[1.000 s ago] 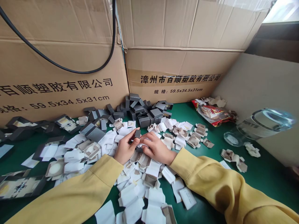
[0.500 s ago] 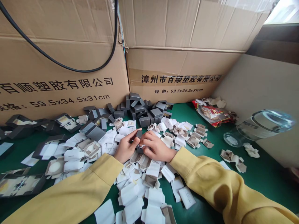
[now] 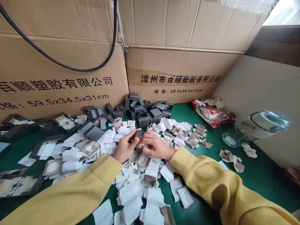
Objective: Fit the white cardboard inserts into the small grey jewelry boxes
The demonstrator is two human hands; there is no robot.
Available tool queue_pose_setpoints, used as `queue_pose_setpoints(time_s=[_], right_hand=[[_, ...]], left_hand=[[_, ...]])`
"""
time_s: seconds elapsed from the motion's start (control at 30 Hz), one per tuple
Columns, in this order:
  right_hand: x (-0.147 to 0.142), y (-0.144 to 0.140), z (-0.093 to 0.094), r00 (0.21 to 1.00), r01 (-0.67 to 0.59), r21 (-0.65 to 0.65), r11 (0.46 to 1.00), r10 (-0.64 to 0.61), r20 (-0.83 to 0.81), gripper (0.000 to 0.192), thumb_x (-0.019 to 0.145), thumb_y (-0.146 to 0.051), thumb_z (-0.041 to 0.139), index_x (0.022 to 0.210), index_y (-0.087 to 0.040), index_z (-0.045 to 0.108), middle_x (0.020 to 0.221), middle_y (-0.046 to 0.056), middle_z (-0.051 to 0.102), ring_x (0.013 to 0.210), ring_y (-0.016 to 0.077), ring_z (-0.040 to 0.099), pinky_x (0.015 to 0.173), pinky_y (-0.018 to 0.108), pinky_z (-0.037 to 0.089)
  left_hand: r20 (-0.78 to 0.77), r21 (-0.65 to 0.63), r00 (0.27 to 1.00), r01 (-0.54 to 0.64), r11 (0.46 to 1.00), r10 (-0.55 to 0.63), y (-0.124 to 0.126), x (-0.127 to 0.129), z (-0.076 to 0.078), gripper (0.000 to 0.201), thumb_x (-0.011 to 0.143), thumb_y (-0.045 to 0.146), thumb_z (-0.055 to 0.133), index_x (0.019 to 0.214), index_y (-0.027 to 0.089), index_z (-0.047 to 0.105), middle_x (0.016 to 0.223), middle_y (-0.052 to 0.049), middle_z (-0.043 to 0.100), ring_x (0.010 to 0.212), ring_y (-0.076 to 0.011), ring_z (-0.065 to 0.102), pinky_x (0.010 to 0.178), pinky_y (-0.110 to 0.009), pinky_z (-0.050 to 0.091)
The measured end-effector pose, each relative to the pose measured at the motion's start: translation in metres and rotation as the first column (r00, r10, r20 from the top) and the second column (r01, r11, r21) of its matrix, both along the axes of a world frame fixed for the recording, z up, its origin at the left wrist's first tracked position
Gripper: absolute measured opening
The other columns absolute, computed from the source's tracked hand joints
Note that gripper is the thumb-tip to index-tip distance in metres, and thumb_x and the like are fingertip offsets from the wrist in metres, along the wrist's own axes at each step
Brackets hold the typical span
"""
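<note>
My left hand [image 3: 124, 147] pinches a small dark grey box [image 3: 138, 133] between thumb and fingers, just above the green table [image 3: 257, 178]. My right hand [image 3: 156, 146] meets it from the right, its fingers closed on a small white paper piece [image 3: 141, 145] right against the box. Both arms wear yellow sleeves. Under and around the hands lies a litter of white and beige folded paper inserts [image 3: 138, 193]. A heap of finished dark grey boxes [image 3: 140, 109] sits just beyond the hands.
Two big cardboard cartons [image 3: 175, 68] wall off the back, with a black cable [image 3: 70, 67] hanging over the left one. Flat dark box blanks [image 3: 16, 122] lie at the left. A clear jar [image 3: 255, 126] lies on its side at right, beside a red snack bag [image 3: 211, 114].
The hands have stayed together on the small box with only slight finger shifts. The whole view has drifted a little.
</note>
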State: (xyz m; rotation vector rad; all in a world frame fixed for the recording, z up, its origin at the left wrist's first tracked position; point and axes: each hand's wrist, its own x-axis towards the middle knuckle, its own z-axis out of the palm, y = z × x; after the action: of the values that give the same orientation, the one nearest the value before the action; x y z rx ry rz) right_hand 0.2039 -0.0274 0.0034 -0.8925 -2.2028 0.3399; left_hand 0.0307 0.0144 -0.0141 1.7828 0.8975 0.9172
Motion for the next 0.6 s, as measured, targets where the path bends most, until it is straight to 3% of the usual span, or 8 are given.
queue_pose_setpoints(time_s=[0.2,0.37,0.6], right_hand=[[0.003,-0.001,0.002,0.996,0.07,-0.053,0.996,-0.072,-0.044,0.012,0.078,-0.017,0.054,0.088,-0.019,0.061,0.086,0.006,0.065,0.079,0.018,0.056,0.074,0.031,0.048],[0.007,0.001,0.009,0.999,0.036,-0.12,0.992,-0.041,-0.034,0.01,0.081,-0.02,0.054,0.088,-0.02,0.062,0.085,0.005,0.066,0.078,0.0166,0.06,0.073,0.029,0.049],[0.008,0.002,0.013,0.997,0.066,-0.071,0.995,-0.064,0.032,0.011,0.079,-0.018,0.052,0.087,-0.019,0.06,0.074,0.003,0.061,0.067,0.0143,0.056,0.063,0.024,0.046]], left_hand=[[-0.005,-0.011,1.0,-0.017,1.0,0.017,0.002,-0.002,-0.003,0.066,0.08,0.058,0.045,0.125,0.01,0.053,0.124,-0.014,0.059,0.117,-0.0275,0.052,0.099,-0.037,0.041],[-0.011,-0.027,1.0,-0.023,0.999,0.023,0.0,-0.001,-0.001,0.067,0.079,0.06,0.046,0.124,0.011,0.054,0.122,-0.014,0.061,0.114,-0.0277,0.054,0.095,-0.035,0.044],[-0.004,-0.019,1.0,-0.023,1.0,0.023,0.0,0.0,0.002,0.069,0.078,0.061,0.046,0.123,0.01,0.055,0.123,-0.014,0.059,0.116,-0.0279,0.053,0.095,-0.034,0.044]])
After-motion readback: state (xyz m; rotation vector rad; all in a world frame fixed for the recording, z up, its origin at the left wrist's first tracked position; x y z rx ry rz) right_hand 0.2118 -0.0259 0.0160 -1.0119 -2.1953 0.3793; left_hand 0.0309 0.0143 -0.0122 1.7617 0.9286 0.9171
